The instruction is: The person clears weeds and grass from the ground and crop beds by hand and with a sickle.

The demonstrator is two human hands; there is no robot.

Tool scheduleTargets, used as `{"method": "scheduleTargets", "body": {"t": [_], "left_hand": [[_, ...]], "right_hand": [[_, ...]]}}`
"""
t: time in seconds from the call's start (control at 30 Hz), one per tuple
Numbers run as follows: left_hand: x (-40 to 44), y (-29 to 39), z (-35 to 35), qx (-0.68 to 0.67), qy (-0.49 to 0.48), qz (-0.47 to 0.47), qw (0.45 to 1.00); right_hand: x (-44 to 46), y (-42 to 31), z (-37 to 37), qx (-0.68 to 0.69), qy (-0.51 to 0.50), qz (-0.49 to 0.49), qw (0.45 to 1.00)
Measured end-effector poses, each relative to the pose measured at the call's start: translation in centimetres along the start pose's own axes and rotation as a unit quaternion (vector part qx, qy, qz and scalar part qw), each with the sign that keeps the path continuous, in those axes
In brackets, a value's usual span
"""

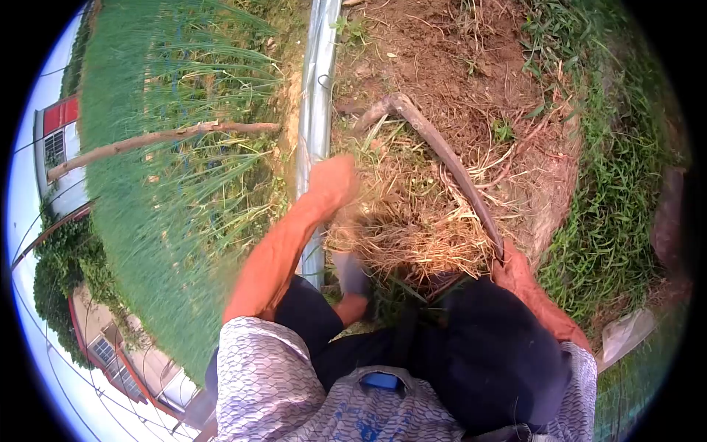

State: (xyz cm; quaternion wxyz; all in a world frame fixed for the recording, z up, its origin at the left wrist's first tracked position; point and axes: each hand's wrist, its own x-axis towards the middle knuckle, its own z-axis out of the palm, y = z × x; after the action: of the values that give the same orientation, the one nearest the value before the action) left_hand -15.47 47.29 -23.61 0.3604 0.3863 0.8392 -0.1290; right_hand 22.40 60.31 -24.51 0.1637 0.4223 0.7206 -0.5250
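- An outdoor plot is seen from above: brown soil (449,74), crumbly and scattered with thin roots and dry stalks, is bordered on the right by a bank of leafy green weeds (626,184)
- The soil is edged on the left by a long silvery strip (319,81), smooth, shiny and lightly creased
- Beyond the strip, ground is covered by a green crop (121,110) with fine, needle-like leaves, crossed by a rough, pale brown branch (155,138)
- At the far left, a white building with a red band (60,114) and a beige building (96,313) are seen, with dark foliage between them
- A loose heap of dry straw (442,247), tangled and yellowish, is spread before the knees, which are covered by dark trousers (501,353)
- A bent wooden tool (448,155) is held over the soil and straw; its dark, slim shaft is curved, and is turned sharply at the far end into a shorter arm
- The near end of the shaft is wrapped by the closed fingers of the right hand (514,271)
- The left hand (333,183) is blurred beside the strip and seems curled; whether anything is pinched in it cannot be told
- A patterned grey shirt (258,365) is worn, its sleeves printed with a net-like mesh
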Motion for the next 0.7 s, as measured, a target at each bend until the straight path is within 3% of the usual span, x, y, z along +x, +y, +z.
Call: {"method": "scheduleTargets", "body": {"t": [0.03,0.1,0.17,0.27,0.3,0.37,0.43,0.5,0.57,0.63,0.7], "left_hand": [[-1.3,0.4,0.8,0.04,-0.038,0.047,0.997],[-4.1,1.1,2.8,0.037,-0.089,0.256,0.962],[-6.7,3.6,4.5,-0.007,-0.152,0.336,0.929],[-8.7,7.0,5.6,0.009,-0.199,0.386,0.901],[-8.7,6.9,5.8,0.007,-0.201,0.389,0.899],[-7.3,6.0,5.6,-0.02,-0.062,0.336,0.94],[-5.3,4.0,3.2,0.005,0.077,0.315,0.946],[-3.7,3.6,0.3,-0.067,0.105,0.184,0.975],[-2.4,3.5,-1.7,-0.076,0.123,0.182,0.973],[-0.9,4.0,-1.7,-0.086,0.135,0.179,0.971],[0.4,5.4,-0.4,-0.081,0.182,0.285,0.938]], "right_hand": [[-2.0,3.4,0.1,0.045,-0.025,0.012,0.999],[-4.4,6.5,-0.8,0.088,-0.06,0.031,0.994],[-6.0,6.6,-2.4,0.115,-0.081,0.073,0.987],[-5.3,6.0,-2.9,0.16,-0.05,0.078,0.983],[-4.2,4.5,-3.3,0.153,-0.047,0.082,0.984],[-1.7,1.4,-3.5,0.186,-0.009,0.069,0.98],[-2.1,1.0,-3.7,0.22,0.031,0.063,0.973],[-3.4,1.9,-4.1,0.177,0.047,0.097,0.978],[-7.8,5.6,-3.7,0.132,0.044,0.056,0.989],[-13.7,8.7,-2.8,0.139,0.049,0.089,0.985],[-17.5,10.9,-1.8,0.156,0.041,0.123,0.979]]}}
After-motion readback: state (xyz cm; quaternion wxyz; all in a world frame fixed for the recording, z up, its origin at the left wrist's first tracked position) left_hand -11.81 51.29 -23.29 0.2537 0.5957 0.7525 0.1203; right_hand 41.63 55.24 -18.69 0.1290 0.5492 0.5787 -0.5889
